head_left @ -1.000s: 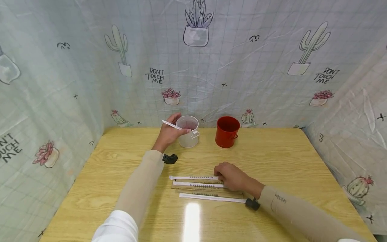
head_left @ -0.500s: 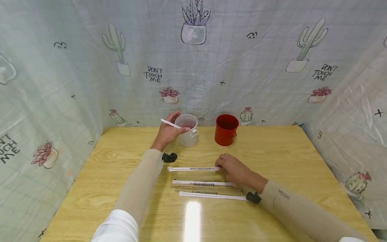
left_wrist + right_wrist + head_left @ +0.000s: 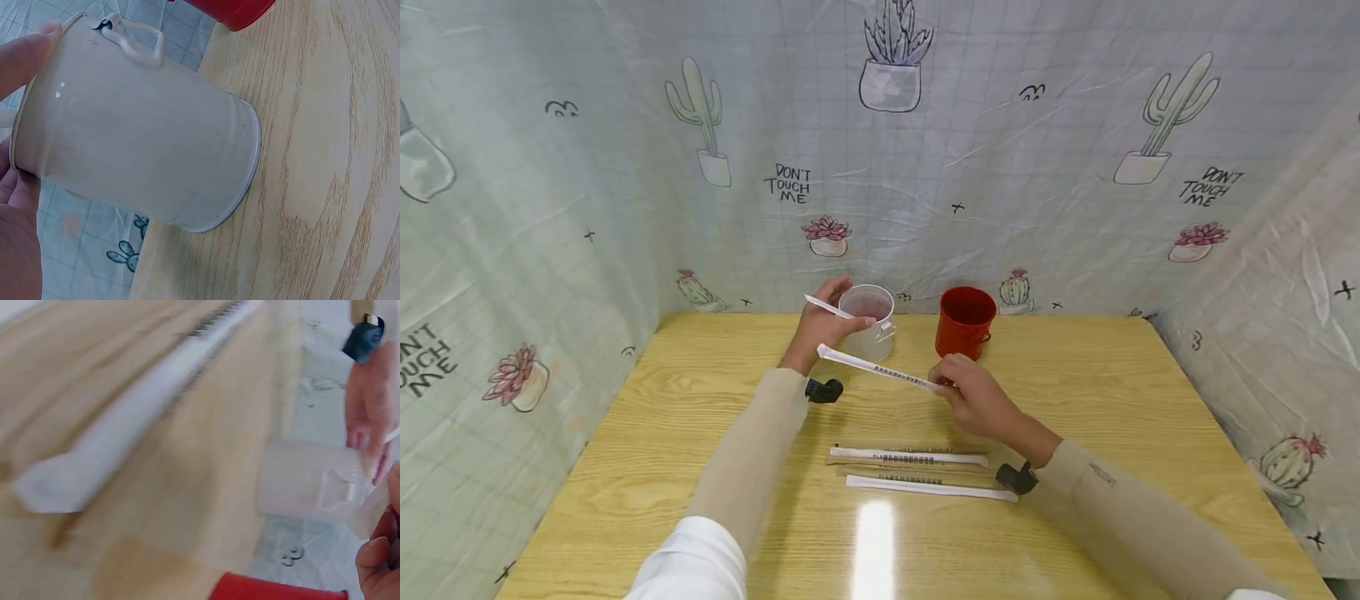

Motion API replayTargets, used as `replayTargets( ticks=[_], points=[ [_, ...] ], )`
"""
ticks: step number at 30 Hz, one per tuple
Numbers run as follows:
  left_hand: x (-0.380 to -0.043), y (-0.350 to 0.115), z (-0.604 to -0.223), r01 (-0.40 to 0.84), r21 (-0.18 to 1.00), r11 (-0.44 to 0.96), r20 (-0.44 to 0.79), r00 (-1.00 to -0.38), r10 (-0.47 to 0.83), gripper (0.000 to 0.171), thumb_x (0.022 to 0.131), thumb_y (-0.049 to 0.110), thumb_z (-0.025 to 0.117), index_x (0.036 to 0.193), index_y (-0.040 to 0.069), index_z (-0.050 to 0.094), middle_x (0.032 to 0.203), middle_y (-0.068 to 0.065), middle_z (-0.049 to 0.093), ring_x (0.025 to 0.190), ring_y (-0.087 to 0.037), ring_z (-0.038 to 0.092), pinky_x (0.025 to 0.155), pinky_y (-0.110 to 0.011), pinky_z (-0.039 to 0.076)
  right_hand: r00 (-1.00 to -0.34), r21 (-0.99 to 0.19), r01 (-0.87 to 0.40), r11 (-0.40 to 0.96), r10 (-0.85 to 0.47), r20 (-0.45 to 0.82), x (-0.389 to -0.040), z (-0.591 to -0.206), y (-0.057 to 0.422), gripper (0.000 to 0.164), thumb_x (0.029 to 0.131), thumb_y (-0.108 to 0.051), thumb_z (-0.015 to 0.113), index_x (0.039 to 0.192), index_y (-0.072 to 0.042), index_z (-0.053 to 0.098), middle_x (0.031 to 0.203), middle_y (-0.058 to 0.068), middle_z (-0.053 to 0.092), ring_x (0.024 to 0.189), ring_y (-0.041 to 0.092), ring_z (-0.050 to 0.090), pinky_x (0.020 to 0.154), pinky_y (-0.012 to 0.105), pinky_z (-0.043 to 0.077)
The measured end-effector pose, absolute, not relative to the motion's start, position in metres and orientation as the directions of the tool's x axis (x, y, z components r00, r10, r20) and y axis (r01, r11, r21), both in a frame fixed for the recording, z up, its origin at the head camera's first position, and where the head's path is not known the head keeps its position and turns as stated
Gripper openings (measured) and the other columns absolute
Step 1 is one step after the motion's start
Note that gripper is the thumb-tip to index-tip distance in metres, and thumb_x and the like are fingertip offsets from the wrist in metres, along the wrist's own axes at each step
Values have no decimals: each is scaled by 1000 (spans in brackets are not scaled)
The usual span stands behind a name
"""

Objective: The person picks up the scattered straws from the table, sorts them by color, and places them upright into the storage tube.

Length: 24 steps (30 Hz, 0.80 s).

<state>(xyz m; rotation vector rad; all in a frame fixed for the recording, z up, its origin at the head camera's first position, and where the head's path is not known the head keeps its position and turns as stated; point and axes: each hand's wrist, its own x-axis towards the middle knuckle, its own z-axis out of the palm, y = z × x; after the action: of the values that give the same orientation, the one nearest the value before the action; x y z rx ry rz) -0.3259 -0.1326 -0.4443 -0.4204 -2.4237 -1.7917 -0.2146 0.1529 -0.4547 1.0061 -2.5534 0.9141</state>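
At the back left, my left hand (image 3: 820, 329) grips a small white metal bucket (image 3: 867, 344) by its rim, thumb on the near side. A straw in a white paper wrapper (image 3: 826, 306) pokes out over the rim behind that thumb. In the left wrist view, the bucket (image 3: 137, 125) stands upright on the wood with its wire handle folded down. My right hand (image 3: 981, 402) pinches the right end of another paper-wrapped straw (image 3: 880, 368) with printed lettering. This straw is raised over the table, its free end up and left, overlapping the bucket's front in the head view.
A red bucket (image 3: 958, 337) stands right of the white one. Several wrapped straws, white (image 3: 932, 490) and brownish, lie side by side on the wooden table (image 3: 715, 467) in front. A cloth backdrop with printed cacti (image 3: 820, 108) hangs behind the table's back edge.
My right hand has lifted its straw from the row and carried it up and forward, tilting it toward the white bucket. The left hand keeps its hold on the bucket.
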Motion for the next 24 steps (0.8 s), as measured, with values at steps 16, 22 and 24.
replayTargets(
  ticks=[16,22,24],
  points=[
    [-328,-133,-446,282,911,302,248,-958,145,87,78,14,92,153,7,48,155,-17,54,148,-34,48,126,-46,37,-713,-577,-695,428,-306,631,-260,-412,103,4,93,3,72,94,0,70,85,13,63,76,19,51,68,26,45],
    [-327,-134,-444,269,918,293,236,-961,141,90,79,16,93,155,4,45,158,-17,51,150,-35,46,127,-47,36,-709,-591,-693,413,-240,664,-277,-408,78,6,92,4,72,94,-2,71,86,14,66,77,24,55,68,27,43],
    [-327,-134,-444,268,914,306,232,-961,148,89,79,18,92,154,7,46,158,-16,51,150,-35,46,126,-48,37,-705,-583,-692,426,-223,673,-282,-408,72,8,91,4,72,93,-3,71,87,15,67,78,25,56,67,27,43]
  ],
)
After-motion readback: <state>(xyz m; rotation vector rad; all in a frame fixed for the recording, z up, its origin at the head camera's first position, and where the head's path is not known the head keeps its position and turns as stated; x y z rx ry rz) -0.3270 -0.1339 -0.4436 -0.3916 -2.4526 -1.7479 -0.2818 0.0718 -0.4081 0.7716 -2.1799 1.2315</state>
